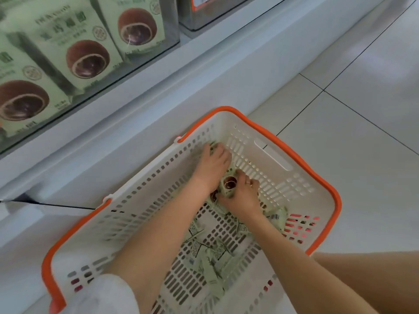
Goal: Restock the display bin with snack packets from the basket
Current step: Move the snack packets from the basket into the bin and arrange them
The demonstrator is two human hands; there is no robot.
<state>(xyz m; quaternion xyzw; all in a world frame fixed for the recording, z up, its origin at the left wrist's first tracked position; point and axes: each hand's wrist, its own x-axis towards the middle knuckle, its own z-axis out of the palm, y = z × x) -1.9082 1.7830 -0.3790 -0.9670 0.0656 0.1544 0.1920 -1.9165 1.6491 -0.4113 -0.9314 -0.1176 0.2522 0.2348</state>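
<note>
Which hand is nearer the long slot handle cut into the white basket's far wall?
Right. The right hand grips a green snack packet just below the slot handle; the left hand lies farther left, toward the far corner.
</note>
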